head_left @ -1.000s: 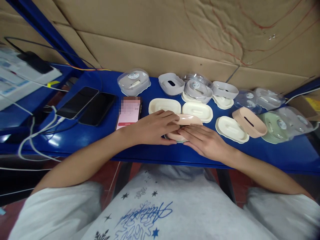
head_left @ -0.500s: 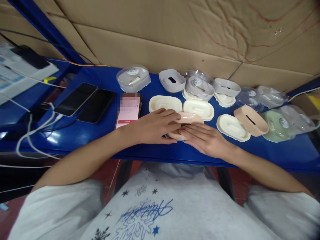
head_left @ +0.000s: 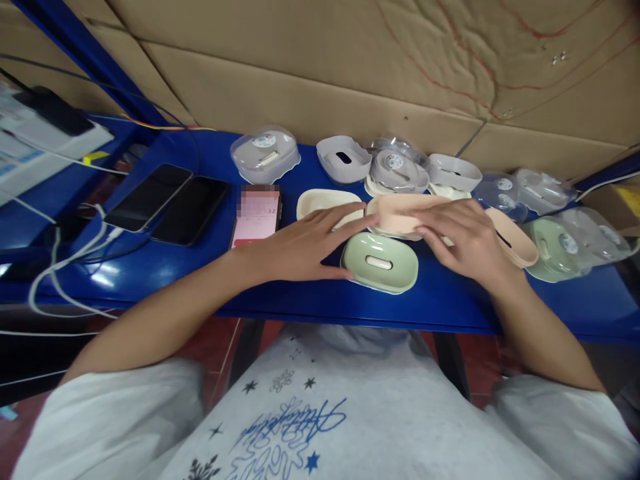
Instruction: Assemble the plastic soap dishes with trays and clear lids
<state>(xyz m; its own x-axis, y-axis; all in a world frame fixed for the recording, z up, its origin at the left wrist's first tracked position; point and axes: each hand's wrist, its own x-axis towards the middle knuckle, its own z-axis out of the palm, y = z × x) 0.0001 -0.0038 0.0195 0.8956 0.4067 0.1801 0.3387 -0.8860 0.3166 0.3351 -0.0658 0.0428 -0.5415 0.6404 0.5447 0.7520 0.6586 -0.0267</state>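
Note:
A green soap dish point(head_left: 406, 257) with a pale oval in its middle lies on the blue table before me. My left hand point(head_left: 313, 243) is open, fingers spread, its thumb at the green dish's left edge. Its index fingertip reaches toward a peach soap dish point(head_left: 395, 212), whether touching I cannot tell. My right hand point(head_left: 457, 237) grips that peach dish by its right end, above the table and slightly blurred. Partly hidden behind the left fingers is a cream soap dish base point(head_left: 327, 198). Another cream base under the peach dish is mostly covered.
Several grey soap dishes with clear lids point(head_left: 265, 157) line the back. On the right lie a second peach dish point(head_left: 523, 243) and a green one point(head_left: 553, 250). A lit phone point(head_left: 257, 217), two dark phones point(head_left: 150, 200) and white cables point(head_left: 55, 267) occupy the left.
Both hands were together on the peach dish over the green one. Now my right hand has carried the peach dish up and back, uncovering the green dish, and my left hand has opened.

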